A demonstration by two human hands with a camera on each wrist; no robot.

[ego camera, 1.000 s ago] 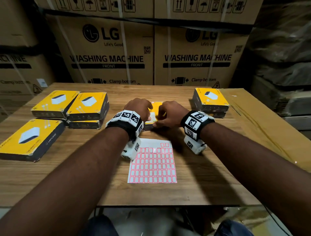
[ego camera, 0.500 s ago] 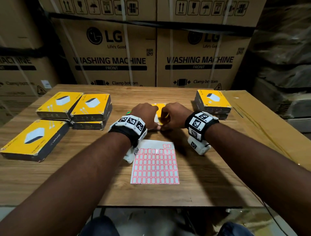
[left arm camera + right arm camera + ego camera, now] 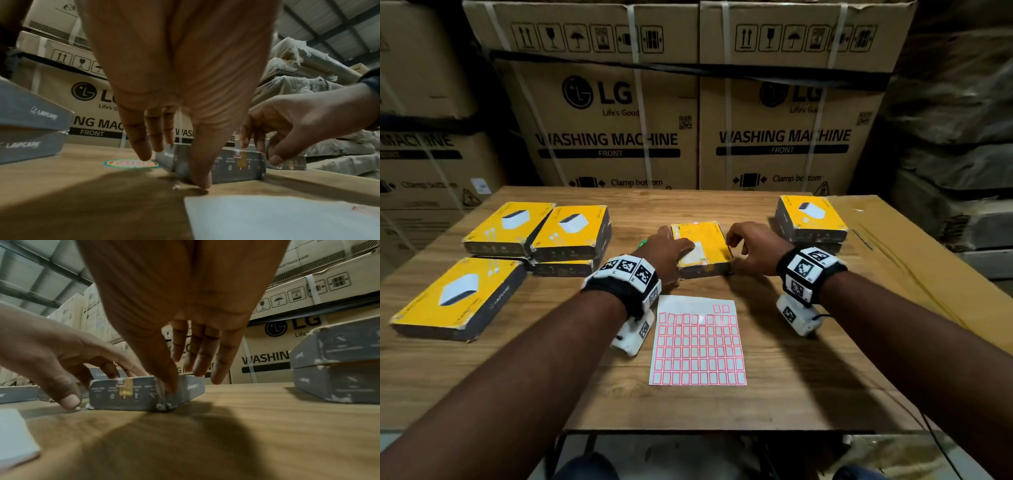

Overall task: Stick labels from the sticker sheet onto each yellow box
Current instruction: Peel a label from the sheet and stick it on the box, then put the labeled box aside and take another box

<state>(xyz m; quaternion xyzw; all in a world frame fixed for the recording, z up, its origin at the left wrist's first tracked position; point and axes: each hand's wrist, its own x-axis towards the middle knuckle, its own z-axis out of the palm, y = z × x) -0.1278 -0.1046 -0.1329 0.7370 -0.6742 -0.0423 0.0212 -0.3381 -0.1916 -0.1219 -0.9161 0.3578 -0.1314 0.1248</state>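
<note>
A yellow box [image 3: 703,245] lies flat at the middle of a wooden table [image 3: 791,377], just beyond the sticker sheet [image 3: 697,342]. The left hand [image 3: 666,251] rests on its left part, fingers spread, thumb down at its near left corner. The right hand [image 3: 755,246] hangs at its right edge, fingers loosely curled and holding nothing. A small red-edged label [image 3: 704,263] is folded over the near edge; print on the box is too blurred to read. 5 more yellow boxes sit left [image 3: 573,228] and right [image 3: 810,216], some stacked. Washing machine cartons [image 3: 619,120] stand behind the table.
</note>
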